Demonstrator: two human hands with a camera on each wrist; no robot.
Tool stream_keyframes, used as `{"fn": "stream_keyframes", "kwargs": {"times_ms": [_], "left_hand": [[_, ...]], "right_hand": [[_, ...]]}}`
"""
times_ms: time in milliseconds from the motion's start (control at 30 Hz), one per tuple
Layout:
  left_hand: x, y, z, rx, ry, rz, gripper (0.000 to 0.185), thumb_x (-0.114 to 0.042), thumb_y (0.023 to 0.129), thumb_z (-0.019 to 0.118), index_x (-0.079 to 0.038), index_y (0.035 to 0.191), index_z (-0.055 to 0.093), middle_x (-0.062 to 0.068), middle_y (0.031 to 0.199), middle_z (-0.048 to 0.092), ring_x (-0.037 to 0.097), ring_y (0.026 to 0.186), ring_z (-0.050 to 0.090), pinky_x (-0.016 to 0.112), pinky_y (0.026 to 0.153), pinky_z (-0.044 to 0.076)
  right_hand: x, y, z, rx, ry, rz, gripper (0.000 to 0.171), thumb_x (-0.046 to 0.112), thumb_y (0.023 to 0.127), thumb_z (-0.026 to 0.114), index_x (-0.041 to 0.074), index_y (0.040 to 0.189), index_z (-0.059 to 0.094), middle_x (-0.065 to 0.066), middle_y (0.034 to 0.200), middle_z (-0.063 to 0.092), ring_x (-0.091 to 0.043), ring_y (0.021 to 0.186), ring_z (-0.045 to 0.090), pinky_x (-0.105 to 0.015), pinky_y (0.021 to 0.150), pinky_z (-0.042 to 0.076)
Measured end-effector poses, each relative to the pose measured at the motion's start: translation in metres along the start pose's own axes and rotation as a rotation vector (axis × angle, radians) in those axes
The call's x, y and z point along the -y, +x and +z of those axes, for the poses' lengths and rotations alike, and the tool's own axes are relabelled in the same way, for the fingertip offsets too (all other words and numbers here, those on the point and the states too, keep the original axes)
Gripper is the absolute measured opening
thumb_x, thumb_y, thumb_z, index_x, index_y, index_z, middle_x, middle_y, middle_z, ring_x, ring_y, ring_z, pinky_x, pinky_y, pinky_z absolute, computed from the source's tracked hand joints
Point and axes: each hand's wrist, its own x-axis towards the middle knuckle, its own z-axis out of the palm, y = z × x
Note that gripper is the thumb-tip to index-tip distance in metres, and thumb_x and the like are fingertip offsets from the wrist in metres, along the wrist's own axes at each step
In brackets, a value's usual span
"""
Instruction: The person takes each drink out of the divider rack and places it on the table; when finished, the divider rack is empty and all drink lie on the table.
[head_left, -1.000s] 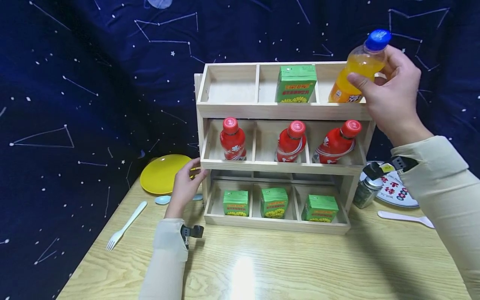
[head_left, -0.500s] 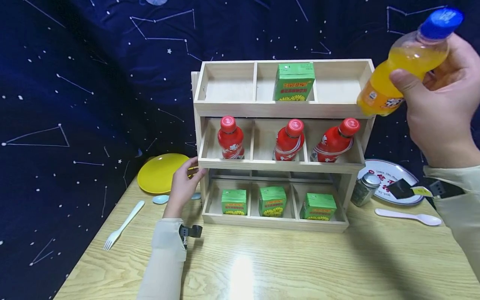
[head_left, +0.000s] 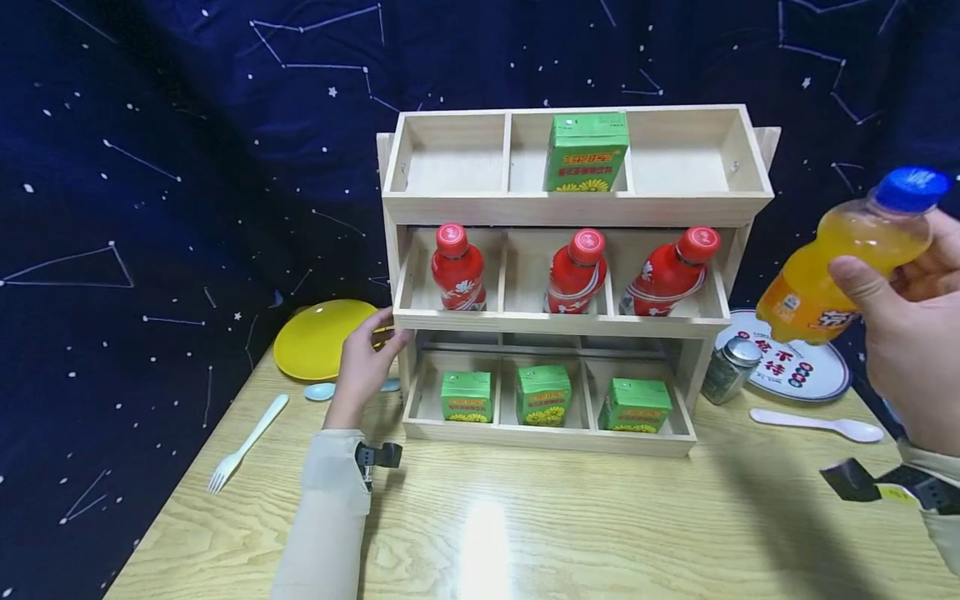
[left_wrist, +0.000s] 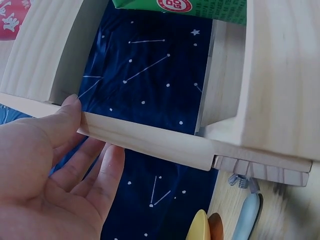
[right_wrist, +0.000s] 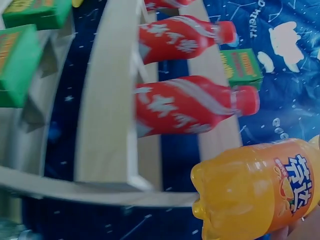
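Note:
My right hand [head_left: 911,333] grips an orange soda bottle [head_left: 840,258] with a blue cap, held in the air to the right of a three-tier wooden rack [head_left: 573,208]. The same orange soda bottle [right_wrist: 255,187] fills the lower right of the right wrist view. My left hand [head_left: 363,362] rests against the rack's left side at the middle shelf, fingers straight; the left wrist view shows the left hand [left_wrist: 55,165] with its thumb on a wooden rail [left_wrist: 145,140]. The top tier holds one green carton [head_left: 587,152]; its left and right compartments hold nothing. Three red bottles [head_left: 576,271] stand on the middle tier.
Three green cartons [head_left: 543,393] sit in the bottom tier. Left of the rack lie a yellow plate [head_left: 318,337], a small blue spoon [head_left: 320,391] and a white fork [head_left: 247,443]. To the right are a glass jar [head_left: 726,370], a printed plate [head_left: 798,371] and a white spoon [head_left: 817,425].
My right hand has carried the orange bottle out of the top right compartment, to the right and down. The left hand has stayed on the rack's left side.

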Motion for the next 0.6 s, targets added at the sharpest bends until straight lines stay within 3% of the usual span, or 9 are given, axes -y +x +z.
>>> {"fn": "stream_keyframes", "kwargs": {"times_ms": [67, 233, 300, 600], "left_hand": [[0.000, 0.000, 0.000, 0.001, -0.005, -0.001, 0.048, -0.024, 0.095, 0.069, -0.009, 0.139, 0.055, 0.013, 0.130, 0.060, 0.032, 0.114, 0.061, 0.045, 0.099, 0.050], [-0.001, 0.000, 0.000, 0.017, -0.002, 0.001, 0.050, -0.024, 0.095, 0.068, -0.009, 0.140, 0.054, 0.014, 0.131, 0.059, 0.033, 0.115, 0.060, 0.045, 0.099, 0.050], [-0.001, -0.001, 0.000, 0.013, 0.008, -0.002, 0.049, -0.025, 0.096, 0.067, -0.010, 0.141, 0.054, 0.014, 0.131, 0.059, 0.033, 0.115, 0.060, 0.045, 0.099, 0.050], [-0.001, -0.003, 0.000, 0.005, 0.036, 0.016, 0.047, -0.024, 0.097, 0.065, -0.010, 0.140, 0.055, 0.015, 0.130, 0.060, 0.036, 0.115, 0.060, 0.046, 0.098, 0.050]], "right_hand": [[-0.010, -0.008, -0.004, 0.012, 0.034, 0.015, 0.050, -0.006, 0.094, 0.057, 0.011, 0.142, 0.051, -0.004, 0.133, 0.058, -0.017, 0.118, 0.052, -0.018, 0.107, 0.036], [-0.038, -0.029, -0.014, 0.024, -0.020, 0.056, 0.052, -0.007, 0.091, 0.063, 0.009, 0.140, 0.055, -0.004, 0.131, 0.061, -0.014, 0.115, 0.057, -0.012, 0.097, 0.043], [-0.050, -0.038, -0.016, 0.022, -0.083, 0.086, 0.054, -0.005, 0.090, 0.066, 0.011, 0.140, 0.056, 0.000, 0.130, 0.063, -0.010, 0.112, 0.058, -0.009, 0.093, 0.044], [-0.108, -0.068, -0.029, 0.085, -0.127, 0.236, 0.061, 0.004, 0.086, 0.076, 0.016, 0.141, 0.054, 0.018, 0.118, 0.062, 0.000, 0.095, 0.059, -0.002, 0.080, 0.044]]}}
